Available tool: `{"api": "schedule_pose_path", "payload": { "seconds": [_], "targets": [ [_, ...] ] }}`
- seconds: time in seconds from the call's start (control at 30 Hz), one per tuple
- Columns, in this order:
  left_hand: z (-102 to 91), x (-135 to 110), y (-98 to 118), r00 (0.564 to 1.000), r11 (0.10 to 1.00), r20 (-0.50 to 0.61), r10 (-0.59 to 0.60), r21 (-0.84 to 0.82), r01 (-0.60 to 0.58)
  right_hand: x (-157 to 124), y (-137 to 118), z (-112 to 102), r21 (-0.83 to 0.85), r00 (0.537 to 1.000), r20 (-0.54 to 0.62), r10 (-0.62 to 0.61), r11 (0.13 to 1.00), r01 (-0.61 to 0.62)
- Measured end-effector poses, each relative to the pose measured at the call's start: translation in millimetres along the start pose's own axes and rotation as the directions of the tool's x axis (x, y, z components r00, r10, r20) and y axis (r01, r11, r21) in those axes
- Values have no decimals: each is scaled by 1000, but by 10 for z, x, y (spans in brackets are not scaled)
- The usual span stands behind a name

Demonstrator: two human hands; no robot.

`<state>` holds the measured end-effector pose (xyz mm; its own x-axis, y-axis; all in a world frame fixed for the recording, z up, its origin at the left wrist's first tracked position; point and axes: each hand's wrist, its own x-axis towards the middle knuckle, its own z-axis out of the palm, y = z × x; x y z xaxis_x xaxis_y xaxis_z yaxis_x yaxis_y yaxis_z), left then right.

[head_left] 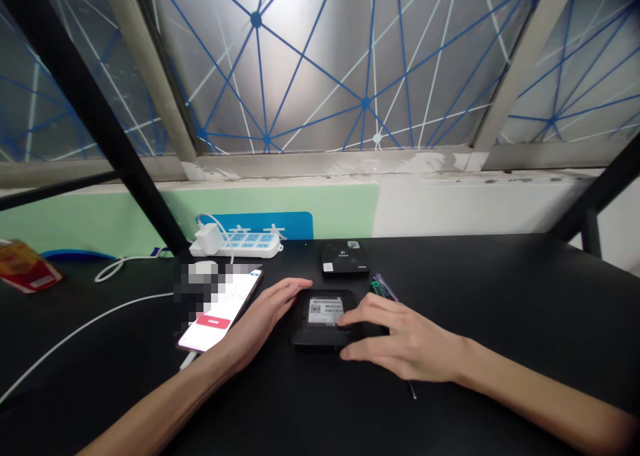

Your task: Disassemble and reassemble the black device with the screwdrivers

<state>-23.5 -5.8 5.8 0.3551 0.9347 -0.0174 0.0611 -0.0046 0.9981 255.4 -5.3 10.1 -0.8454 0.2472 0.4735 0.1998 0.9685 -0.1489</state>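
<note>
A flat black box-shaped device point(327, 338) lies on the black table with a white printed label point(325, 311) facing up. My left hand point(267, 319) rests along its left side, fingers stretched out together and holding nothing. Over the right side is my right hand point(400, 336), fingers apart, one fingertip touching the label's edge and the thumb by the near right corner. Behind that hand, slim tools with green and purple handles point(385, 287) are partly hidden. A thin metal tip point(413, 391) sticks out below the same hand; the rest of it is covered.
Behind the device sits a second black box point(345, 259). Left of my left hand, a phone point(220, 309) with a lit screen is propped up. A white power strip point(245, 244) with a plugged charger stands by the wall, its cable point(90, 326) crossing the table. A red packet point(30, 269) lies far left.
</note>
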Motion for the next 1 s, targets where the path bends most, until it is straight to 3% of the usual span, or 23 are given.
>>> {"api": "schedule_pose_path", "payload": {
  "seconds": [0.13,0.23,0.37,0.47,0.53,0.6,0.7,0.77,0.83,1.0],
  "targets": [
    [-19,4,-19,1000,998,-8,16,60,-16,24,-41,26,50,994,104,34,998,-39],
    [-31,11,-22,998,979,-51,22,203,-11,29,-51,41,71,991,122,57,995,-66],
    [-1,7,-12,996,893,-14,88,444,-72,19,-15,-7,107,995,45,93,989,-98],
    [29,-14,-43,982,772,24,186,615,-161,-22,112,-89,-31,979,-58,198,979,-200],
    [40,-32,-74,972,667,42,232,720,-190,-68,240,-143,-158,932,-118,343,920,-359],
    [46,-47,-94,967,582,62,246,788,-199,-121,373,-182,-215,857,-155,492,830,-515],
    [59,-62,-89,965,518,101,241,827,-216,-191,518,-202,-226,725,-93,682,695,-683],
    [71,-68,-75,964,514,115,241,827,-227,-221,560,-198,-209,670,-39,741,650,-731],
    [80,-71,-65,965,526,116,237,820,-228,-239,569,-190,-169,650,13,760,642,-748],
    [88,-72,-65,965,566,105,239,793,-226,-252,556,-178,-105,679,51,732,680,-726]
  ]
}}
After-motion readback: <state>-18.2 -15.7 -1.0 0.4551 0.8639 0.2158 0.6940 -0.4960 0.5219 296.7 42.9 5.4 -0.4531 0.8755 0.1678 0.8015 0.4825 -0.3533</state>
